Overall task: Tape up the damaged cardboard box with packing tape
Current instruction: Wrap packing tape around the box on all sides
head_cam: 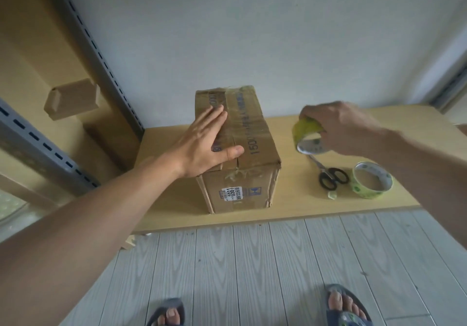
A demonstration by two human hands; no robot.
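Pale wooden tabletop (290,199) against a grey-white wall (252,35). Worn brown cardboard box (242,148) sits mid-table, old tape peeling at the seam. My left hand (204,143) lies flat on its top flaps, fingers straight, thumb out, probably to hold them shut. My right hand (338,126) grips a yellow-green packing tape roll (309,136) in the air just right of the box. Spare matching roll (371,180), black-handled scissors (331,176) and a crumpled tape scrap (333,195) lie nearby, handy for cutting.

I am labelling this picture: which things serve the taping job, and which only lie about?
For the job: cardboard box, under the left hand; tape roll, held by the right hand; scissors.
Lying about: second tape roll; tape scrap; small box at left.
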